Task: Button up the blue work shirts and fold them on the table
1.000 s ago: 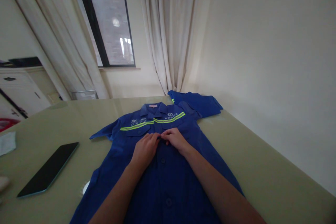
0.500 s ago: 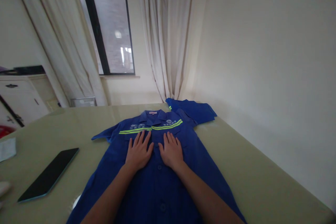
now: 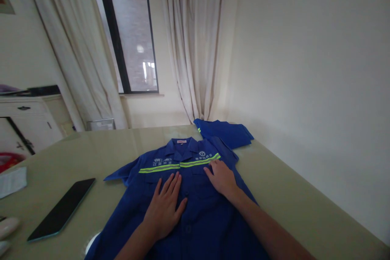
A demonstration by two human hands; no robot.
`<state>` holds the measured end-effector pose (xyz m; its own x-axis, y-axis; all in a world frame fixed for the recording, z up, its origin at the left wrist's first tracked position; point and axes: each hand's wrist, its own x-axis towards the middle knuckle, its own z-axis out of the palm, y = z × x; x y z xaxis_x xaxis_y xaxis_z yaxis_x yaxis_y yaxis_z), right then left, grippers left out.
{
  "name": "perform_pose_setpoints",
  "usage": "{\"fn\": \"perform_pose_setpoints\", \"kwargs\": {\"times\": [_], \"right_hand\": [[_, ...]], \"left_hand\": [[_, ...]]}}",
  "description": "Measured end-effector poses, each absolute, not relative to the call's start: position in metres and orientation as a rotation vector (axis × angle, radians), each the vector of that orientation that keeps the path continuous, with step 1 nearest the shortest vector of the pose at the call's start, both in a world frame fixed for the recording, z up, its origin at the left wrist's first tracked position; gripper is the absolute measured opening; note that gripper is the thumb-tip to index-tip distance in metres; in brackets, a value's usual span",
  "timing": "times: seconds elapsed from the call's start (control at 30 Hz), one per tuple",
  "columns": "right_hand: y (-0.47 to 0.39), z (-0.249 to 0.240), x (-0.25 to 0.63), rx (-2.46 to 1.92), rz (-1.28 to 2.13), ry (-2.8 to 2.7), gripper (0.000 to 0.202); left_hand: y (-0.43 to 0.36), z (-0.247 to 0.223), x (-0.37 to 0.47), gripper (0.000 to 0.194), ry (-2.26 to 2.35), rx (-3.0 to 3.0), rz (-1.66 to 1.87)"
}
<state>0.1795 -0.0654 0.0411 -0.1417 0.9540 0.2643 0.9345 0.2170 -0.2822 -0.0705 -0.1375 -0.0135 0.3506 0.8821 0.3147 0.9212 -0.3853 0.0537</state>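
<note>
A blue short-sleeved work shirt [image 3: 204, 215] lies front up and buttoned, its collar away from me, with yellow-green reflective stripes and white print across the chest. My left hand [image 3: 166, 207] rests flat on the shirt front beside the button line, fingers stretched out and thumb apart. Over the right chest pocket is my right hand [image 3: 222, 178], its fingertips at the lower edge of the stripe and its fingers slightly bent. Neither hand grips anything. My forearms cover part of the shirt's lower portion.
Another folded blue garment [image 3: 225, 133] lies at the table's far right corner, near the shirt's sleeve. On the left of the table [image 3: 100, 154] are a black tablet [image 3: 63, 209], a white cloth or paper [image 3: 12, 183] and white objects [image 3: 7, 227]. A wall borders the right edge.
My right hand has moved right and slightly outward, from beside the buttons to the chest pocket. My left hand has slid a little toward me. The view has tilted slightly up.
</note>
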Motion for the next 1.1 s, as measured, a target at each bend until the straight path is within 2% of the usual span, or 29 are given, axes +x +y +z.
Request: {"fn": "perform_pose_setpoints", "kwargs": {"times": [0.1,0.23,0.3,0.43,0.53,0.63,0.87,1.0,1.1], "right_hand": [[-0.061,0.045,0.157,-1.666,0.071,-2.181,0.023],[-0.059,0.038,0.102,-1.645,0.227,-2.131,0.044],[-0.056,0.03,0.081,-1.692,0.239,-2.089,0.047],[-0.042,0.016,0.078,-1.72,0.345,-1.964,0.021],[-0.03,0.011,0.095,-1.563,0.577,-1.843,0.025],[-0.025,0.008,0.108,-1.438,0.664,-1.817,0.028],[-0.03,0.004,0.105,-1.249,0.708,-1.602,0.002],[-0.034,0.007,0.103,-1.236,0.574,-1.698,0.007],[-0.036,0.011,0.104,-1.139,0.65,-1.742,0.015]], "left_hand": [[-0.139,-0.012,-0.067,0.062,-1.718,-2.407,-0.451],[-0.142,0.0,-0.066,0.05,-1.732,-2.441,-0.419],[-0.144,0.009,-0.066,0.047,-1.729,-2.466,-0.405],[-0.131,0.025,-0.064,0.045,-1.809,-2.449,-0.384],[-0.104,0.031,-0.056,0.036,-1.929,-2.34,-0.434],[-0.076,0.03,-0.047,0.023,-1.968,-2.294,-0.526],[-0.056,0.012,-0.051,0.017,-1.934,-2.39,-0.862],[-0.055,0.012,-0.057,0.015,-1.906,-2.405,-1.018],[-0.057,0.015,-0.056,0.016,-1.823,-2.438,-1.072]]}}
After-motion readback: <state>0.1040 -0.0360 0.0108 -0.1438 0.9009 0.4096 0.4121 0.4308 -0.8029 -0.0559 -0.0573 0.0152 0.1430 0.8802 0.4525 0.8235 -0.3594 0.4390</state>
